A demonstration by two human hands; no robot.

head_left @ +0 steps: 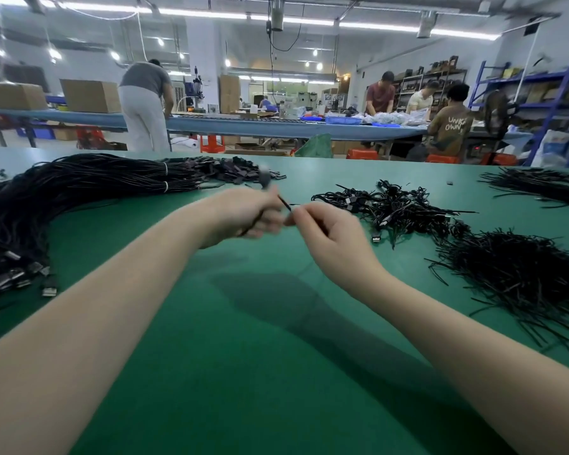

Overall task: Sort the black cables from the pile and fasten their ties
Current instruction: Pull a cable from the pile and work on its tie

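While the left hand (243, 215) grips a folded black cable (284, 203) above the tabletop's (243, 356) middle, the right hand's (322, 234) fingers (304, 214) pinch its tie. Blur hides the contact; a loose pinch could let the tie slip and the folds spring open.

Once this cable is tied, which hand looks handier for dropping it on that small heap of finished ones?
Probably the right hand: the small heap of tied cables lies just beyond it on the right, while the left hand sits nearer the big untied bundle.

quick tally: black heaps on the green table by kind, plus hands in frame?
Long cable bundle: 1
Tied cable pile: 1
Loose tie heaps: 2
Hands, left hand, right hand, both gripping one black cable: 2
Total: 6
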